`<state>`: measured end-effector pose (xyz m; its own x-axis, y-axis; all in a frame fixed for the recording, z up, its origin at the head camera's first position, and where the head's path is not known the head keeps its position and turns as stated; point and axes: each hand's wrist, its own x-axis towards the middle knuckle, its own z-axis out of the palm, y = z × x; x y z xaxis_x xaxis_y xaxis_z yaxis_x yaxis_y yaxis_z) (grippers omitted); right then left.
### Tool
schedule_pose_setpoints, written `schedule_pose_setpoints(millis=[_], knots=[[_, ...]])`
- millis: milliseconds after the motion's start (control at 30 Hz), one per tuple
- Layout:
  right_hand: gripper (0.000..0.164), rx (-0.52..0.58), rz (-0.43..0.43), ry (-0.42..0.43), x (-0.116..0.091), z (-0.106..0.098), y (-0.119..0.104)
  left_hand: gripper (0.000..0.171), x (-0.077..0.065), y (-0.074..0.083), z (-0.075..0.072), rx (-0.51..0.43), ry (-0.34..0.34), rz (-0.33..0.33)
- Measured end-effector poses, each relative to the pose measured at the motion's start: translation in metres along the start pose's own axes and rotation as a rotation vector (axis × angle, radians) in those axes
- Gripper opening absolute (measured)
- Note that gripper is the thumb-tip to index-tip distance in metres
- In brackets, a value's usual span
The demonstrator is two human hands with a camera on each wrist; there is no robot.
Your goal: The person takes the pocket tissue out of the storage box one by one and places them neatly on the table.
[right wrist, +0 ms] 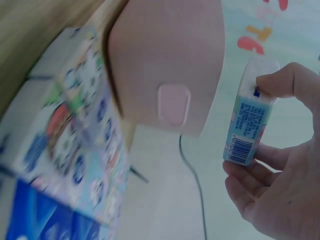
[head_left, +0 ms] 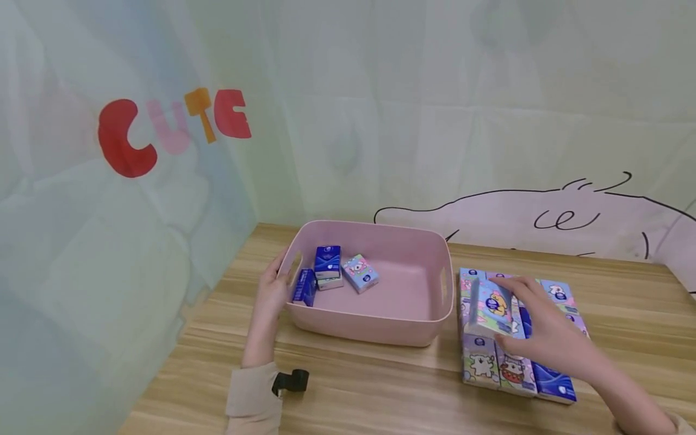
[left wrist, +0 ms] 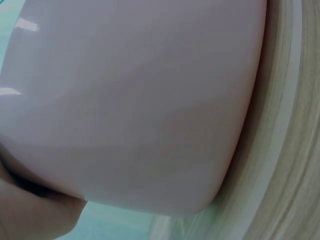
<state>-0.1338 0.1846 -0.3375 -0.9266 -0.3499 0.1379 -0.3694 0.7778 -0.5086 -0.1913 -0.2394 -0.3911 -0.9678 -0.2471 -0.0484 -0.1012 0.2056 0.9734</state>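
Observation:
My right hand [head_left: 549, 332] pinches a small tissue pack [head_left: 492, 308] with a cartoon print between thumb and fingers, above a block of tissue packs [head_left: 481, 365]. The right wrist view shows the barcode side of the held pack [right wrist: 245, 127], apart from the basket. At the left end of the pink basket [head_left: 370, 323], my left hand [head_left: 272, 287] grips the side by its handle hole, fingers partly hidden. Inside the basket lie two blue packs [head_left: 328, 261] [head_left: 305, 287], a cartoon pack [head_left: 360, 273], and another pack under the upper blue one.
The basket stands on a wooden table [head_left: 370, 386], left of the pack block. Behind is a hanging cloth backdrop [head_left: 353, 121] with a line drawing, and coloured letters mark the left side. A black strap piece [head_left: 293, 380] sits at my left sleeve.

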Motion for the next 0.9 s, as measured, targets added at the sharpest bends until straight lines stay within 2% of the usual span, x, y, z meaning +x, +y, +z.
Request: schedule_pose_setpoints(millis=[133, 300, 433, 600, 700, 900], knots=[[0.092, 0.001, 0.019, 0.009, -0.019, -0.003, 0.033, 0.053, 0.0, -0.001, 0.0, -0.007, 0.003, 0.002], [0.096, -0.003, 0.12, -0.029, -0.043, -0.008, 0.071, 0.053, 0.001, -0.002, 0.001, -0.011, 0.008, 0.009], [0.097, -0.066, 0.181, -0.041, -0.058, -0.013, 0.096, 0.053, 0.001, -0.001, 0.0, 0.003, 0.004, -0.009], [0.094, -0.132, 0.268, -0.122, -0.073, -0.016, 0.117, 0.054, -0.001, 0.003, -0.001, 0.011, -0.012, -0.049], [0.091, -0.155, 0.275, -0.128, -0.081, -0.014, 0.126, 0.053, -0.001, 0.003, -0.001, -0.002, -0.012, -0.059], [0.09, -0.219, 0.262, -0.132, -0.091, -0.008, 0.141, 0.052, 0.001, 0.0, 0.0, 0.001, -0.004, -0.006]])
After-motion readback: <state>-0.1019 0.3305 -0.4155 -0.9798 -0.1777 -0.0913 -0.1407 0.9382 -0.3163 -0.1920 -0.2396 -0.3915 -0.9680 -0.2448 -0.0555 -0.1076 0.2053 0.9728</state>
